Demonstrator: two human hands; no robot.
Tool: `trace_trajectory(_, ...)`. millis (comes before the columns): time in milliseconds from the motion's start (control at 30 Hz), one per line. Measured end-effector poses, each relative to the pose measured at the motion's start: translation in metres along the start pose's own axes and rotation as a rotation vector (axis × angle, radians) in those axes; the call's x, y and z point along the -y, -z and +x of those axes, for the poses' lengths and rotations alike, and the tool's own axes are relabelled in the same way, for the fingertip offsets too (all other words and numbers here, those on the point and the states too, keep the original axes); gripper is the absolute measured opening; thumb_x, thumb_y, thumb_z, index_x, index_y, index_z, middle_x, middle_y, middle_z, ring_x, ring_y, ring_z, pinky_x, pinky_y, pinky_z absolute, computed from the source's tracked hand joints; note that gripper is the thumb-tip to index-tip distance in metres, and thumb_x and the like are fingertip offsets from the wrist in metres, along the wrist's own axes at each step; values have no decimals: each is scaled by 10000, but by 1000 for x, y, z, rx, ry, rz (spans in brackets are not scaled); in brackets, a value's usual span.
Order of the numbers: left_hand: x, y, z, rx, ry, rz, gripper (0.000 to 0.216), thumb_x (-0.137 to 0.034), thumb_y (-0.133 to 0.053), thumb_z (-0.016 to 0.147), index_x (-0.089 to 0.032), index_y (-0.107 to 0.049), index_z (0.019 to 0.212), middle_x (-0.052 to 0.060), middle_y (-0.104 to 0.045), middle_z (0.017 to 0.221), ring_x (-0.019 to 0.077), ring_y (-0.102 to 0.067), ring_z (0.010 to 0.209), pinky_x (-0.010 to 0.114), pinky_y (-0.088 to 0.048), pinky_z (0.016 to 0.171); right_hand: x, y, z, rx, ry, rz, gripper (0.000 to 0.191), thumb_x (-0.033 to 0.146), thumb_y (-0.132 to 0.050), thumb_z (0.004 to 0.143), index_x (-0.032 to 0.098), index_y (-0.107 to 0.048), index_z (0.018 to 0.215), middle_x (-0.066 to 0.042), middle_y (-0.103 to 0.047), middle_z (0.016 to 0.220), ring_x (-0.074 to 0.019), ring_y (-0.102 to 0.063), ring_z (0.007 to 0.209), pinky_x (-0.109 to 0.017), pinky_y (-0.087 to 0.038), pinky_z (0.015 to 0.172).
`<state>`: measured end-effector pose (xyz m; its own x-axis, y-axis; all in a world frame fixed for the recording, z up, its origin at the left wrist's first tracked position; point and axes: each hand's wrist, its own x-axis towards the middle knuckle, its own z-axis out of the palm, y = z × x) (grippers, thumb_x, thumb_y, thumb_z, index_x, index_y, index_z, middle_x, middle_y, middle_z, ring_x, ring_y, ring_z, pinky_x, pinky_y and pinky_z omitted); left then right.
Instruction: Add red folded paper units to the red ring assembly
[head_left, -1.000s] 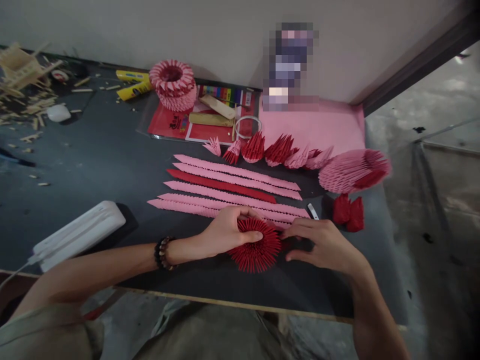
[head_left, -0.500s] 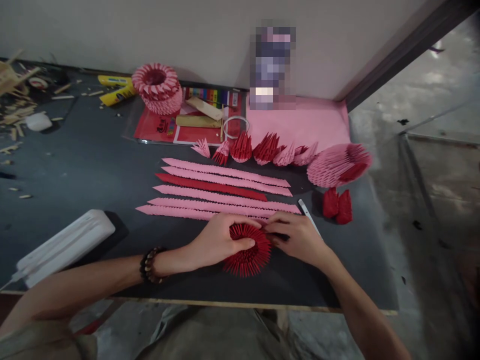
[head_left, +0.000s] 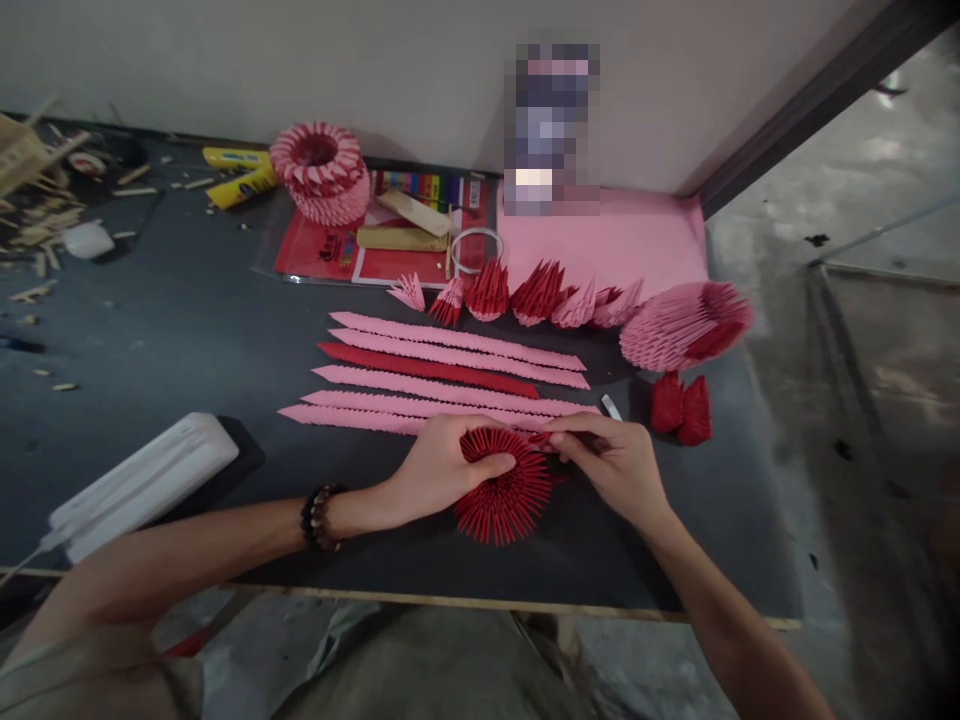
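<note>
A round piece of red folded paper, its points spread outward like a spiky disc, is gripped at its left side by my left hand. The left thumb lies across its middle and the fingers curl behind its far edge. At the disc's upper right, my right hand pinches a small red folded paper piece. Just beyond both hands lie several long pink folded-paper strips and one red strip. A thin white-handled tool is partly hidden behind my right hand.
Small pink and red paper clusters line up behind the strips. A pink paper shape and red paper pieces stand at right. A white glue gun-like device lies left; a paper vase stands behind. The table edge is close.
My right hand has lifted slightly away from the disc's edge, and a small red piece now shows between its fingertips. My left hand keeps its hold. The whole view has shifted slightly.
</note>
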<state>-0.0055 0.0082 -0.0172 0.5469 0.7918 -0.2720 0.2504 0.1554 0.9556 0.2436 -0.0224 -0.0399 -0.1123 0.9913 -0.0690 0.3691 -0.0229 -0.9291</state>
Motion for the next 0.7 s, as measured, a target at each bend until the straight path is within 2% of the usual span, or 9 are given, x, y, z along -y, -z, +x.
trace_trajectory(167,-1,1,-1,-3,-2,10,318,-387,-729,900,-188,-782,1142,74,-804,1166,224,-739,1083,389,-536,1050,1,-4,-2,11,-66,53,157,322,-737,932,278,-854,1026,-10,-826,816,-157,-750,665,-289,-650,629)
trace_trajectory(500,-7,1,-1,17,4,6,320,-380,-720,899,-193,-782,1151,67,-806,1170,223,-744,1079,370,-540,1043,4,-4,-3,29,-46,67,136,318,-768,907,305,-863,1002,-19,-836,809,-181,-784,699,-332,-686,690)
trace_trajectory(700,-11,4,-1,49,24,-5,311,-391,-729,887,-200,-786,1127,58,-812,1163,222,-754,1057,362,-550,1026,5,-5,-2,57,-25,68,152,342,-744,929,285,-857,1014,-37,-853,910,-189,-792,737,-345,-689,713)
